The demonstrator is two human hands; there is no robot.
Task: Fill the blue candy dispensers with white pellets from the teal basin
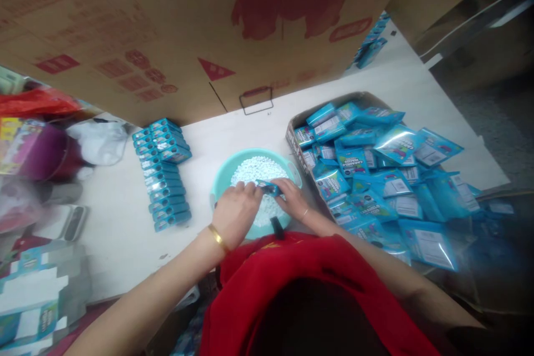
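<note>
Over a turquoise basin [217, 173], both my hands hold one small blue pack [269, 187]; whether it is a box or a bag cannot be made out. My left hand [238, 208], with a gold bangle at the wrist, has its fingers closed on the pack's left end. Fingers of my right hand [294, 198] grip the other end. Small white pellets [261, 169] fill much of the basin below. Right of it, a cardboard tray [297, 147] is heaped with shiny blue printed bags [354, 162].
Small blue boxes [164, 183] stand in rows left of the basin. A big cardboard carton [187, 28] blocks the back of the white table [110, 233]. Flattened blue-and-white boxes [37, 300] lie front left, near a white cloth [100, 142] and a purple container [50, 150].
</note>
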